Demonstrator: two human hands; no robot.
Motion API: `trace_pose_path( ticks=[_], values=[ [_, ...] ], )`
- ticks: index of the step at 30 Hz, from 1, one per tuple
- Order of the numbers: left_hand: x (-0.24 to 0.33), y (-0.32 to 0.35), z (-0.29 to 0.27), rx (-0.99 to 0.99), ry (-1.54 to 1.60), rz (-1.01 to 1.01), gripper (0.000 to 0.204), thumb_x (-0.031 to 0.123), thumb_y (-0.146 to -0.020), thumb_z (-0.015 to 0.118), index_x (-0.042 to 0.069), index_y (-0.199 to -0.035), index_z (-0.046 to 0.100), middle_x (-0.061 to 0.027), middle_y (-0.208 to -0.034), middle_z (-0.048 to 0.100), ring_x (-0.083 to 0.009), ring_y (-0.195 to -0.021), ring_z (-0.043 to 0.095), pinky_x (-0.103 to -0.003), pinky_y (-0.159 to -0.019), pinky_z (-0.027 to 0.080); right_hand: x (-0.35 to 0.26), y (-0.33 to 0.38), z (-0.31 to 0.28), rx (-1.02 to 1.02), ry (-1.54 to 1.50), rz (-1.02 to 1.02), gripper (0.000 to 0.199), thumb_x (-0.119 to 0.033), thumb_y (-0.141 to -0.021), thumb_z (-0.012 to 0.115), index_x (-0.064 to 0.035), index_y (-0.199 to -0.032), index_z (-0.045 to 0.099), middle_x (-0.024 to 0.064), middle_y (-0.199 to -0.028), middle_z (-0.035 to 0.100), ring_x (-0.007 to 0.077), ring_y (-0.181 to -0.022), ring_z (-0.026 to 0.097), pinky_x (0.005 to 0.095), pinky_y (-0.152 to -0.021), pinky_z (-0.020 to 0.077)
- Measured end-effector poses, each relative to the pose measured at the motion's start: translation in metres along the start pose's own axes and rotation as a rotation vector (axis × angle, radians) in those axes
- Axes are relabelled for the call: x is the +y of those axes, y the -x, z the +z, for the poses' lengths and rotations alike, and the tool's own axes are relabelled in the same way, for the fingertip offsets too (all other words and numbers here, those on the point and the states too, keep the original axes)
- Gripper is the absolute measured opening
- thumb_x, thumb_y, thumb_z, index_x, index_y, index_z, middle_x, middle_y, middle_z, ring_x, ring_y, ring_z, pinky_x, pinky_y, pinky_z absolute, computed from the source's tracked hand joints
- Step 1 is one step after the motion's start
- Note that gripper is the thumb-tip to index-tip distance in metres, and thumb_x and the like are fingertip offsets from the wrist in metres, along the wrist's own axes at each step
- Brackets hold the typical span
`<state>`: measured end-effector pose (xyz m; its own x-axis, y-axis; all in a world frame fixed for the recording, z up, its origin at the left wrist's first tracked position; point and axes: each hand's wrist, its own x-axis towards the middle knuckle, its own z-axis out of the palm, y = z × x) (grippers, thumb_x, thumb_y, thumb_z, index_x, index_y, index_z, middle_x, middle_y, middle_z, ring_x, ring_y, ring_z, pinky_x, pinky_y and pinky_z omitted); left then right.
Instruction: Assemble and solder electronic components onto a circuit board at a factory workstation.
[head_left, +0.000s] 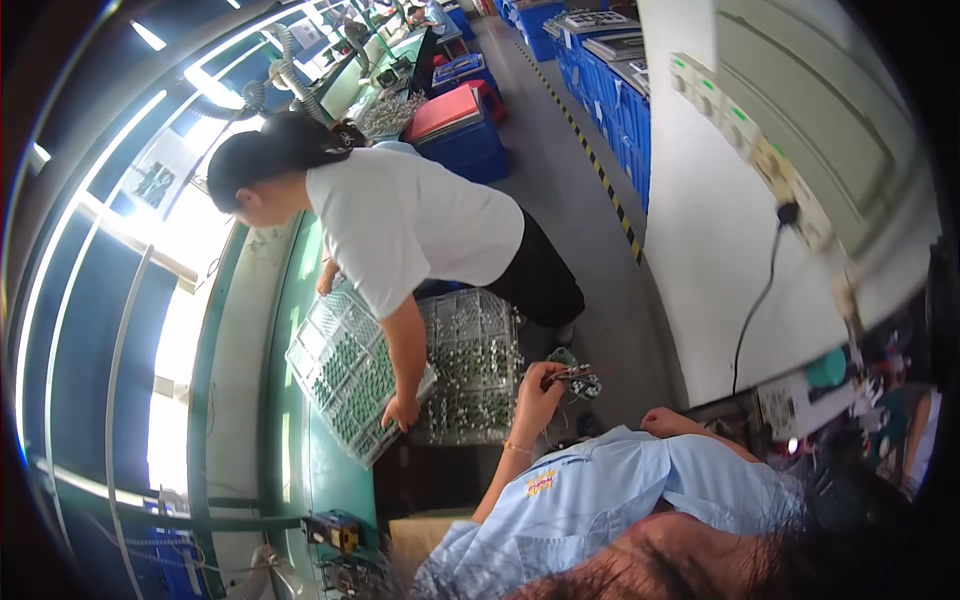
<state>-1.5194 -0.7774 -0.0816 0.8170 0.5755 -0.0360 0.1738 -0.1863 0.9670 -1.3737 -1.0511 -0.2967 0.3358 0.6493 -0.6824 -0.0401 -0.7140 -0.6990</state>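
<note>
My left hand [540,393] is raised in front of my chest, fingers pinched on a small bunch of green circuit boards [583,386] with thin wires. The boards stick out to the right of my fingers and some wires hang below. My right hand [664,422] is held farther right, near my body. Its fingers look curled in, and nothing shows in them. To the left of my left hand lies a clear compartment tray [465,372] filled with small boards and parts. A co-worker in a white T-shirt grips a second clear tray [345,375] of green boards, tilted over the bench.
The green workbench [335,488] runs along the left under bright windows. Blue crates [465,145] with a red sheet on top stand behind the co-worker. More blue crates [600,95] line the far aisle. A power strip [745,130] with a plugged-in cord is at right.
</note>
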Motion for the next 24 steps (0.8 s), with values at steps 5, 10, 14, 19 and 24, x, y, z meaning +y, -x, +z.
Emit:
trace_pose_path(
  ticks=[5,10,14,19,24],
  values=[
    [0.017,-0.137,-0.003,-0.135,0.141,0.066,0.021,-0.003,-0.079,0.055,0.000,-0.099,0.061,-0.0048,-0.097,0.053,-0.0113,-0.086,0.055,-0.022,-0.075,0.045,-0.031,-0.085,-0.087,0.181,-0.140,0.092,0.029,-0.025,-0.075,0.067,0.0000,-0.090,0.068,0.0137,-0.090,0.068,0.0206,-0.081,0.064,0.0336,-0.075,0.0497],
    [-0.008,-0.243,0.009,-0.102,0.176,-0.112,0.019,-0.001,-0.082,0.056,0.000,-0.101,0.060,-0.0037,-0.099,0.054,-0.0094,-0.086,0.055,-0.021,-0.074,0.045,-0.081,-0.200,-0.155,0.112,0.145,-0.022,0.031,-0.029,-0.076,0.067,-0.0037,-0.094,0.069,0.0120,-0.085,0.069,0.0218,-0.079,0.065,0.0348,-0.073,0.0509],
    [-0.027,-0.332,0.030,0.009,0.226,-0.096,0.019,-0.001,-0.084,0.056,0.000,-0.102,0.060,-0.0028,-0.098,0.053,-0.0082,-0.083,0.055,-0.021,-0.072,0.044,-0.158,-0.310,-0.249,-0.020,0.545,-0.049,0.032,-0.031,-0.074,0.068,-0.0072,-0.095,0.071,0.0141,-0.094,0.069,0.0278,-0.090,0.065,0.0364,-0.081,0.0498],
    [0.002,-0.481,0.048,0.106,0.269,-0.098,0.018,0.002,-0.088,0.055,0.001,-0.106,0.056,0.0017,-0.081,0.058,-0.0041,-0.063,0.049,-0.019,-0.055,0.040,-0.254,-0.473,-0.393,0.146,0.616,-0.160,0.022,-0.026,-0.070,0.068,-0.0050,-0.078,0.069,0.0153,-0.081,0.068,0.0286,-0.074,0.065,0.0396,-0.068,0.0511],
    [0.005,-0.599,0.028,0.201,0.298,-0.140,0.018,0.002,-0.088,0.055,0.000,-0.105,0.056,0.0002,-0.076,0.057,-0.0049,-0.060,0.050,-0.020,-0.053,0.040,-0.413,-0.544,-0.496,0.191,0.001,-0.218,0.014,-0.017,-0.082,0.063,-0.0080,-0.091,0.059,0.0030,-0.072,0.060,0.0121,-0.060,0.057,0.0282,-0.051,0.0465]
  ],
)
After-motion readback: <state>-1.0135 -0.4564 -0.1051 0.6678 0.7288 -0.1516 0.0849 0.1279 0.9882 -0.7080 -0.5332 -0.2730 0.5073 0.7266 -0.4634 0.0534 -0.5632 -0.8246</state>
